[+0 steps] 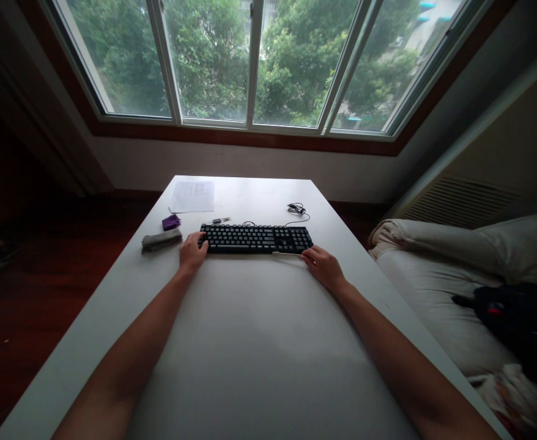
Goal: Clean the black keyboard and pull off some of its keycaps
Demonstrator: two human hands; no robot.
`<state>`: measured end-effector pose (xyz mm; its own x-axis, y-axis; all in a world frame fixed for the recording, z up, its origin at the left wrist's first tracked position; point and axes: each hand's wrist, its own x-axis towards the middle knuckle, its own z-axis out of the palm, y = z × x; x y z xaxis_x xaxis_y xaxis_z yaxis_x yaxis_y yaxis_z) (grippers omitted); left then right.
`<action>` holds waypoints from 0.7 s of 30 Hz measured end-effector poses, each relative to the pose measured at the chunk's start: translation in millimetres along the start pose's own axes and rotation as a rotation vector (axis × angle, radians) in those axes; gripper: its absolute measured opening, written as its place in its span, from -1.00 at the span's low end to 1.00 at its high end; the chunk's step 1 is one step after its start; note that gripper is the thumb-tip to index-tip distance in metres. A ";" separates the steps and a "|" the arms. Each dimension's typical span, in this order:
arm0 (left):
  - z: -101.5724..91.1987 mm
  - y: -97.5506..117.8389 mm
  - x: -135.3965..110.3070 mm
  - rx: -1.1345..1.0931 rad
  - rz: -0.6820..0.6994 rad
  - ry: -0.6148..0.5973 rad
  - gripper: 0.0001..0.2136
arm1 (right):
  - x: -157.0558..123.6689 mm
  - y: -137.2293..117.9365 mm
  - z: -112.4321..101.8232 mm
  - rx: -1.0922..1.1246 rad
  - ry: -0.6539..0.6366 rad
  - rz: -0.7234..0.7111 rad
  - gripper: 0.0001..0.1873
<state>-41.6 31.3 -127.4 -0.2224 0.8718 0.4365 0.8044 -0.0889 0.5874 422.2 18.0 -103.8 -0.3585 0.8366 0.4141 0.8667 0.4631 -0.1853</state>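
A black full-size keyboard (254, 238) lies flat across the white table, its keys facing up. My left hand (193, 249) grips its left end, thumb on the near edge and fingers at the side. Close to the keyboard's near right corner, my right hand (322, 264) pinches a thin whitish stick-like tool (287, 253). The tool points left along the front edge of the keyboard; its exact kind is too small to tell. Left of my left hand rests a folded grey cloth (161, 240), and a small purple item (171, 222) sits just beyond it.
Behind the keyboard are a small metallic item (221, 220) and a bundled black cable (297, 208). A printed sheet of paper (192, 197) lies at the table's far left. A cushioned couch (427, 293) with a black bag (516, 324) stands to the right. Windows face the table (259, 342).
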 end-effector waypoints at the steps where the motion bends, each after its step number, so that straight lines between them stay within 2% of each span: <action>1: 0.1 -0.3 0.1 0.000 -0.001 0.001 -0.68 | 1.2 -4.8 0.7 -0.017 -0.009 0.000 -0.74; 9: -0.1 -0.5 0.1 -0.019 0.015 0.007 -0.67 | 10.3 -32.9 4.5 -0.160 -0.071 -0.043 -0.67; 21: -0.5 -0.9 0.0 -0.052 -0.014 -0.011 -0.66 | 18.9 -81.7 19.4 -0.247 -0.071 -0.075 -0.67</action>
<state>-42.6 31.1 -127.5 -0.2277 0.8782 0.4207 0.7715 -0.1010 0.6282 337.8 1.6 -98.1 -0.4411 0.8252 0.3529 0.8919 0.4467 0.0702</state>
